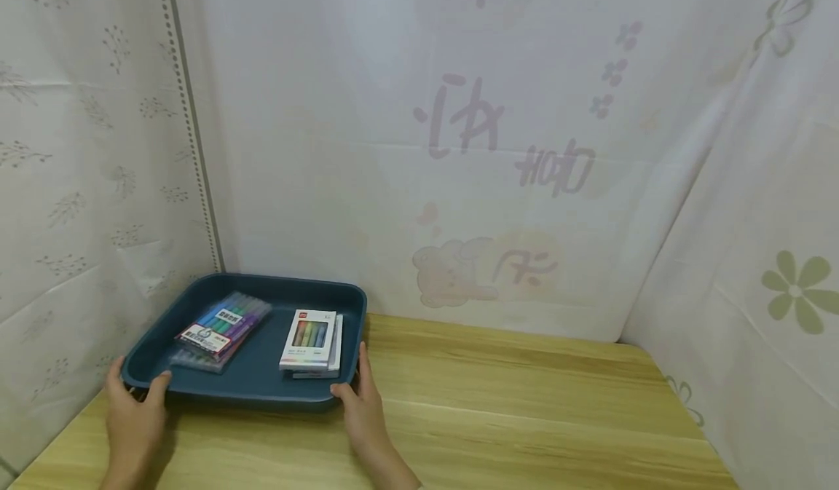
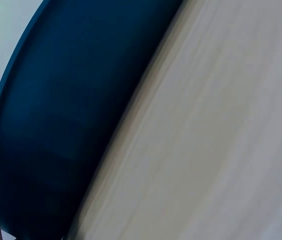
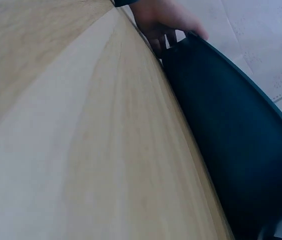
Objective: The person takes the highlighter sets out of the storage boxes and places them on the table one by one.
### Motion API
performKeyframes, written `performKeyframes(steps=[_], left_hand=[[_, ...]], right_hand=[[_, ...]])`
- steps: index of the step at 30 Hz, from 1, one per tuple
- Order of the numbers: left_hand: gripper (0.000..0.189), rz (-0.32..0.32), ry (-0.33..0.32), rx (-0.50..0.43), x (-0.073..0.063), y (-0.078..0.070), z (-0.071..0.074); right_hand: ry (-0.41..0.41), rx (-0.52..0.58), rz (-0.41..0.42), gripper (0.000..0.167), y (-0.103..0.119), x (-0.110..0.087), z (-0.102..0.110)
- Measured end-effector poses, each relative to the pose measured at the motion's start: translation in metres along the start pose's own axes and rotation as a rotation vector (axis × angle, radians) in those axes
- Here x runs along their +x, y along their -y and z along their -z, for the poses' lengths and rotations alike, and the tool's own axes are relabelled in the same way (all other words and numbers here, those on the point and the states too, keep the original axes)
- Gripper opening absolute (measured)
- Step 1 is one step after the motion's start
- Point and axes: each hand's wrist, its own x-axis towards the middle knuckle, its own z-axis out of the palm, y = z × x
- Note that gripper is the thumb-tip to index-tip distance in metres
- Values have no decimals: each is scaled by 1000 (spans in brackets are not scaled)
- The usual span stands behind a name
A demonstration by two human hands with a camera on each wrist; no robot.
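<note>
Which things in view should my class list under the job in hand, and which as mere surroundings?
Job in hand:
left hand
right hand
dark blue tray
packs of coloured pens
stacked white boxes

Surroundings:
wood-grain table
printed curtains

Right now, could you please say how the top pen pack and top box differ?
The pen pack lies slanted at the tray's left; the box lies straighter at its right. The pen pack shows blue, green and purple; the box is mostly white. Both lie inside the tray.
</note>
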Motion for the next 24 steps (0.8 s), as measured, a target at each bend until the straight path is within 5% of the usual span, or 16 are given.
performKeyframes(steps=[13,24], left_hand=[[80,-103,-11,-54,1,7,-1],[82,-90,24,-64,3,7,2]], right_hand=[[-42,-33,10,81,-5,0,-6],[-42,-48,10,81,-7,2,-4]])
